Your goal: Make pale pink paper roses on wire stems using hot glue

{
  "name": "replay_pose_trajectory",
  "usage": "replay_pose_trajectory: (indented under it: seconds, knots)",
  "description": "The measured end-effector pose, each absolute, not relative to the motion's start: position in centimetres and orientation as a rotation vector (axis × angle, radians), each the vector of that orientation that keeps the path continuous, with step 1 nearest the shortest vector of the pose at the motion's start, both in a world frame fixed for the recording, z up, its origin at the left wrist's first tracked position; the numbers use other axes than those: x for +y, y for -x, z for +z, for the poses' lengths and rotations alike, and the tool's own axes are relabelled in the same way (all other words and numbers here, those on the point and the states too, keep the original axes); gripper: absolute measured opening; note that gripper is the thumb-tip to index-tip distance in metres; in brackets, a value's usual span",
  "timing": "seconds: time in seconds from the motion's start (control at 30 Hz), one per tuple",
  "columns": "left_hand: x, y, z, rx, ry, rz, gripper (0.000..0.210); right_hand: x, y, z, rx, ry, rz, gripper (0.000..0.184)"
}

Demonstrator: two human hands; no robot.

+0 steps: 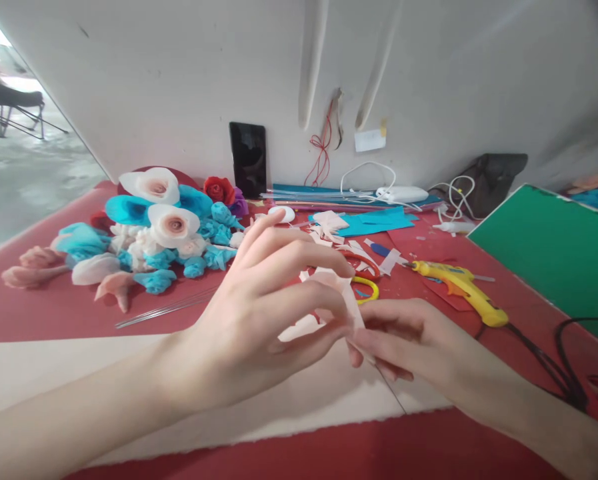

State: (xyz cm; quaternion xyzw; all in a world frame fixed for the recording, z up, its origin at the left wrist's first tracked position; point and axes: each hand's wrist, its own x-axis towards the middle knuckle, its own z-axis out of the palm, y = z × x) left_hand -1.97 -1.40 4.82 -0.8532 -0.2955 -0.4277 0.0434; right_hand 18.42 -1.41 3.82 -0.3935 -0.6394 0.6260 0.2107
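Observation:
A pale pink piece of crepe paper, curved like a petal, stands between my two hands over a cream sheet. My left hand pinches its edge between thumb and a fingertip, with the other fingers bent above. My right hand grips the paper's lower end, where a thin wire stem slants down toward the sheet. The fingers hide the join between paper and wire. Just behind the paper lie scissors with a yellow handle loop, partly covered.
Blue, white and pink paper flowers crowd the left, with loose wires in front. A yellow glue gun with a trailing cable lies right. Paper scraps, a phone and a green board stand farther back.

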Motion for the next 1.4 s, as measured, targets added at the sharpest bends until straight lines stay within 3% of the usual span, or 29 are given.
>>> replay_pose_trajectory:
  seconds: [0.57,0.73,1.4]
  knots:
    - [-1.1,2.1,5.0,-0.933,2.739,-1.364,0.009,-2.2,-18.3,3.7,-1.588,1.007,1.654,0.028]
    - [-1.1,2.2,4.7,-0.998,2.822,-1.367,0.007,-2.3,-18.3,3.7,-1.653,1.011,1.585,0.016]
    - [-0.7,2.2,4.8,-1.085,2.673,-1.398,0.015,-2.7,-18.3,3.5,-1.671,0.992,1.491,0.015]
